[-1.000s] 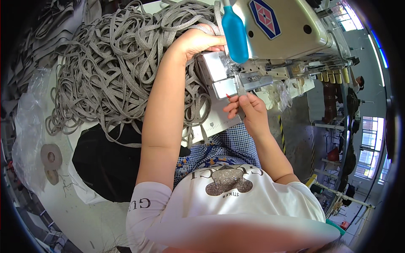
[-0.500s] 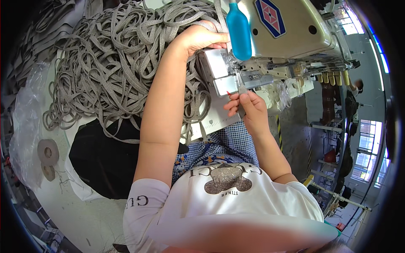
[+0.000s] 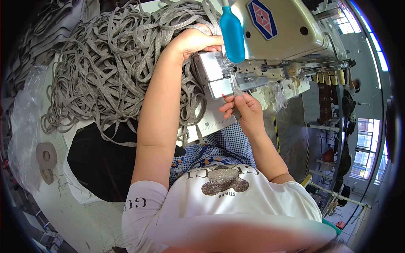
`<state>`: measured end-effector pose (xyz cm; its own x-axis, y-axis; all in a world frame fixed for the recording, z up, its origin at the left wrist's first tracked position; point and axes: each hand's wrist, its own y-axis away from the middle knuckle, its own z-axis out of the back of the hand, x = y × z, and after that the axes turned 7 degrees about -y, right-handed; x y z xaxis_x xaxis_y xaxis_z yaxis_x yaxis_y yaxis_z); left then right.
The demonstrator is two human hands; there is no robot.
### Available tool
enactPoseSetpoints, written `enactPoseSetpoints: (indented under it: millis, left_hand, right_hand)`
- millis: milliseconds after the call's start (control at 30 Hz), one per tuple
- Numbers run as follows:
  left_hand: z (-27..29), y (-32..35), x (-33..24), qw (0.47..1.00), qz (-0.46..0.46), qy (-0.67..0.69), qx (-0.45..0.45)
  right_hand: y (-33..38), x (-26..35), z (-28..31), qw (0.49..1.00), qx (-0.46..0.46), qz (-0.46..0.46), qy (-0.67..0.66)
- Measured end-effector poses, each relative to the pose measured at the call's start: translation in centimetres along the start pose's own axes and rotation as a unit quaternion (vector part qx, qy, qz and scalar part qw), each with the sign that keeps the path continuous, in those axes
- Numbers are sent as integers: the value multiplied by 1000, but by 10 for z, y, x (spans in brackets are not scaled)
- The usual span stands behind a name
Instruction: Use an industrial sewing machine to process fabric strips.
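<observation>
A sewing machine with a cream head stands in front of me, a blue bottle-shaped piece hanging over its needle area. My left hand is behind the machine's metal bed, fingers closed on grey woven tape that runs down from the pile; its fingertips are partly hidden. On the near side, my right hand pinches a short length of tape between thumb and forefinger, just below the presser area. A small red point shows beside the right fingers.
A large tangled heap of grey woven tape covers the table to the left. Beside it lie black cloth, clear plastic film and a tape roll. Clear plastic hangs right of the machine.
The whole view has shifted slightly, so the machine and both hands appear a little further left. Both hands keep nearly the same places at the machine and the same grips.
</observation>
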<state>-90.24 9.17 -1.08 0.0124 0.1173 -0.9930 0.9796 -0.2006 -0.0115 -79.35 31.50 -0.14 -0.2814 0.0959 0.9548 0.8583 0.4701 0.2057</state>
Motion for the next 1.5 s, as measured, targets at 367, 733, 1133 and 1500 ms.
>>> enactPoseSetpoints:
  millis: [367,733,1133,1500]
  left_hand:
    - [0,1,-3,999,-3,18,38]
    - [2,6,-11,998,28,7,52]
    - [5,0,-1,997,-7,-20,79]
    - [5,-1,2,997,-9,2,76]
  right_hand:
    - [0,-1,-2,1000,5,2,9]
    - [0,-2,-4,1000,-14,14,17]
    - [-1,-4,-3,1000,-16,17,14]
    - [0,-5,-4,999,-24,22,29]
